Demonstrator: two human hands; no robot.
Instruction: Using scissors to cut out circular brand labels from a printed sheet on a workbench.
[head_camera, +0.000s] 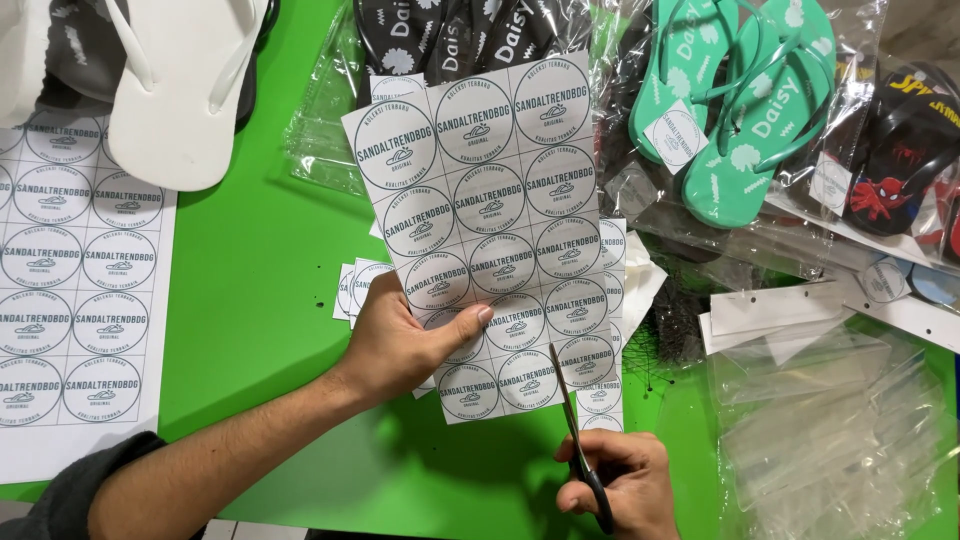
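At a green table (270, 260), the left hand (405, 340) grips a sheet of round printed labels (485, 215) by its lower left edge, thumb pressed across the front, lifting it above the surface. The right hand (615, 480) is closed around the handles of black scissors (575, 420), blades slightly parted at the sheet's bottom edge between 2 label columns. Another label sheet (75, 280) lies flat at left beside a white flip-flop (185, 85). Bagged green flip-flops (735, 100) and clear plastic bags (830, 420) sit at right.
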